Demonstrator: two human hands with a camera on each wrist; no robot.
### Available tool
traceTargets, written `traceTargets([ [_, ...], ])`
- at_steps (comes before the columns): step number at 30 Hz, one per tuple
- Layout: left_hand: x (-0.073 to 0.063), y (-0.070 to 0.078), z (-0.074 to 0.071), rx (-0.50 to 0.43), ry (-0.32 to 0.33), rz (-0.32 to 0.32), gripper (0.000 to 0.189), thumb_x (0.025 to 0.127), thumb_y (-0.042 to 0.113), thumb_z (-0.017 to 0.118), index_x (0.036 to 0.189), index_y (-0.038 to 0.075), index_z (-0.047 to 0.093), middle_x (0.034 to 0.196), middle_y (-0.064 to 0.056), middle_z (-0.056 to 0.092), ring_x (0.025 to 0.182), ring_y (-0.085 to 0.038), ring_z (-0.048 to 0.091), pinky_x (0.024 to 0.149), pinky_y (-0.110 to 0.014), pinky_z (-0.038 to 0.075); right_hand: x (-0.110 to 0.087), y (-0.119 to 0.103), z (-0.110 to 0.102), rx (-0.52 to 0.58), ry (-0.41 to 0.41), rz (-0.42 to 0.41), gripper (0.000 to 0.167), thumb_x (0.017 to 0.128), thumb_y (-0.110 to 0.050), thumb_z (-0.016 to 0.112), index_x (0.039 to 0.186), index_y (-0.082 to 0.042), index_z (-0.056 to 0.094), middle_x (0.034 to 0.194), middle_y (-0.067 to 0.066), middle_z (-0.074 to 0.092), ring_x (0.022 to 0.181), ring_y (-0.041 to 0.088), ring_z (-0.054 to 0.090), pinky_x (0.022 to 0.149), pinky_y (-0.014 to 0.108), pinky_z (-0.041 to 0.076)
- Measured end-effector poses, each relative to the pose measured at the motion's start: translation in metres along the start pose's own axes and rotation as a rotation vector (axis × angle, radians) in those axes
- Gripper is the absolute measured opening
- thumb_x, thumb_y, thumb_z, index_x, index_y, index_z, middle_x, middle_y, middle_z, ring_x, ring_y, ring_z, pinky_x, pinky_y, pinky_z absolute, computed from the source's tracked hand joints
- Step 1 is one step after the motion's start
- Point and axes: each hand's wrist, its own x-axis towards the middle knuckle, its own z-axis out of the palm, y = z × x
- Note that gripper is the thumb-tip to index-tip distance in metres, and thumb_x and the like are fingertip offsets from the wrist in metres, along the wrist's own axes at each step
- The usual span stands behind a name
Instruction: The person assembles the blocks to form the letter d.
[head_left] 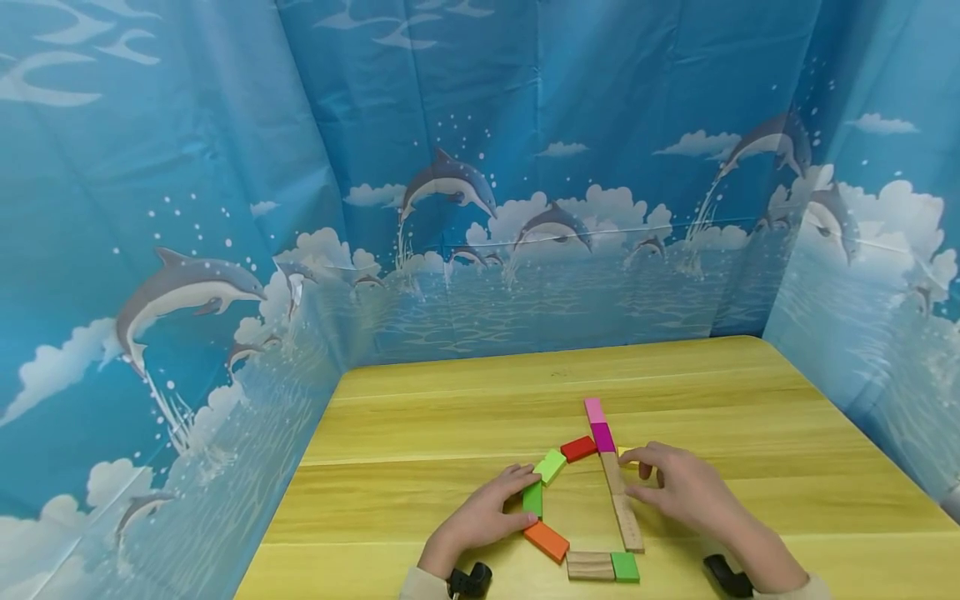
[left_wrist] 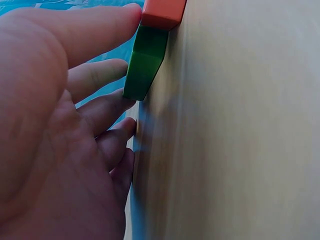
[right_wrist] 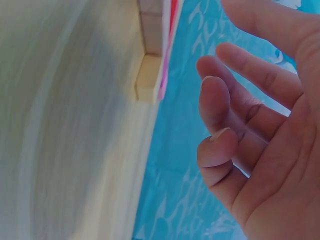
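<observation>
A loop of flat blocks lies on the yellow wood-grain table (head_left: pixel 420 433). My left hand (head_left: pixel 487 510) is at its left side, fingertips at the green block (head_left: pixel 532 500) and light green block (head_left: pixel 551 467), thumb by the orange block (head_left: pixel 547 542). In the left wrist view, the fingers reach past the green block (left_wrist: pixel 145 65), next to the orange block (left_wrist: pixel 162 12). My right hand (head_left: pixel 682 487) hovers beside the row of plain wooden blocks (head_left: pixel 621 500), loosely bent and holding nothing. A yellow block (head_left: pixel 624 452) shows partly behind its fingertips, and the right wrist view has a pale yellow block (right_wrist: pixel 148 78) apart from the fingers.
A pink block (head_left: pixel 594 410) and a magenta block (head_left: pixel 603 437) extend the row away from me. A red block (head_left: pixel 579 449) leans toward it at an angle. Nearer me lie wooden blocks (head_left: pixel 590 566) and a green square block (head_left: pixel 625 567). A dolphin-print curtain (head_left: pixel 525 167) surrounds the table.
</observation>
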Motion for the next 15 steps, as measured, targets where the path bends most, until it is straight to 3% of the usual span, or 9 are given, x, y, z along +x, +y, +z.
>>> traceTargets([
  [15, -0.001, 0.003, 0.000, -0.017, -0.005, -0.012, 0.059, 0.102, 0.041, 0.060, 0.156, 0.025, 0.041, 0.162, 0.005, 0.030, 0.151, -0.026, 0.021, 0.115, -0.053, 0.029, 0.018, 0.033, 0.006, 0.003, -0.006, 0.041, 0.035, 0.083, -0.029, 0.084, 0.115, -0.020, 0.074, 0.089, -0.010, 0.060, 0.067, 0.005, 0.049, 0.057, 0.028, 0.041],
])
